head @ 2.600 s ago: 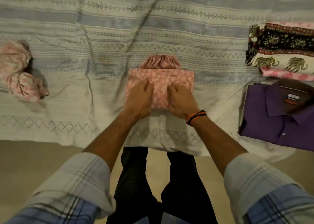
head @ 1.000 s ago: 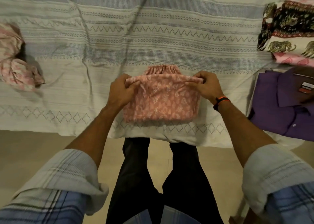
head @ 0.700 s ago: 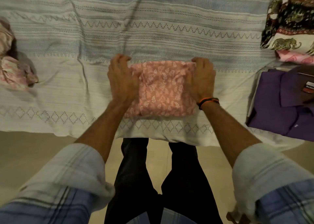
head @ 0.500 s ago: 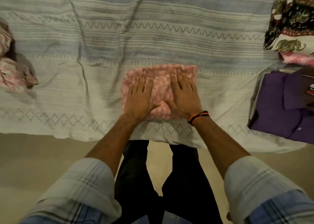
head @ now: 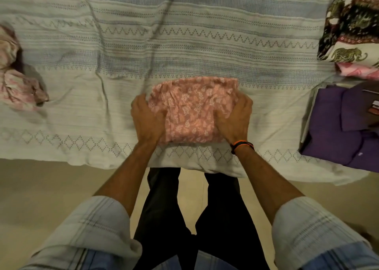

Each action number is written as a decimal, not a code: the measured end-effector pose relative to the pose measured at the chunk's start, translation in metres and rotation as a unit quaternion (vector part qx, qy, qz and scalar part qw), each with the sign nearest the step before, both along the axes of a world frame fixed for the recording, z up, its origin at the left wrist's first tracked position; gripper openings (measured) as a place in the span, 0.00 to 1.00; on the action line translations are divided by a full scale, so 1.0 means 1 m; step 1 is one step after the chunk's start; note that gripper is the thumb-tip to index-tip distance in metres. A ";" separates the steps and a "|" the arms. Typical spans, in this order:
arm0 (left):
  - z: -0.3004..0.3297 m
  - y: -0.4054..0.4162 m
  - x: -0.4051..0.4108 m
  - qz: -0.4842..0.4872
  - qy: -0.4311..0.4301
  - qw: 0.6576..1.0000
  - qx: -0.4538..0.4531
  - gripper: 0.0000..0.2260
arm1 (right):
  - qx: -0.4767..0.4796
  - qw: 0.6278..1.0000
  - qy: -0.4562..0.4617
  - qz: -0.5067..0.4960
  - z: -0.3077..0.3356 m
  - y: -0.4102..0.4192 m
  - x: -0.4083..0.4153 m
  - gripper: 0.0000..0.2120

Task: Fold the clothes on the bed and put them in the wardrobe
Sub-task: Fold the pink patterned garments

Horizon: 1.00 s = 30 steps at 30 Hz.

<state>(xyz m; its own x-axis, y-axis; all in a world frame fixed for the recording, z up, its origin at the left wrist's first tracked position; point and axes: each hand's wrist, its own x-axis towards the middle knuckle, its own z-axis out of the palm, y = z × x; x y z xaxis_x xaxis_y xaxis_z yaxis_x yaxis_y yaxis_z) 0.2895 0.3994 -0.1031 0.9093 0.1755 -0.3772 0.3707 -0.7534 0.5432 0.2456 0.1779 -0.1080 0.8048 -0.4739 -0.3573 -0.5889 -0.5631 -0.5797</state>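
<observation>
I have the pink bundle (head: 192, 111) at the bed (head: 205, 50) edge, dead centre. My left hand (head: 146, 120) grips its 9 o'clock side, my right hand (head: 238, 118) its 3 o'clock side, fingers curled under. Its long axis runs 9 to 3; the shirt (head: 336, 126) pile lies at 3.

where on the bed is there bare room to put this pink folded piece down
Widest bare bedspread lies between the left hand and the crumpled pink cloth at left. More lies beyond the folded pink garment. The right side is crowded: purple shirt and elephant-print stack.
</observation>
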 end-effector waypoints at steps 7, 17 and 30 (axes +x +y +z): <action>-0.010 0.008 0.059 -0.152 -0.014 0.988 -0.015 0.14 | -0.096 0.973 -0.047 0.204 -0.015 -0.015 0.057 0.22; -0.017 0.015 0.088 -0.048 0.063 0.997 0.010 0.12 | -0.078 0.972 0.056 0.215 -0.018 -0.034 0.098 0.07; -0.010 0.021 0.093 0.079 0.076 0.991 0.081 0.12 | -0.092 0.980 0.064 0.163 -0.019 -0.034 0.093 0.07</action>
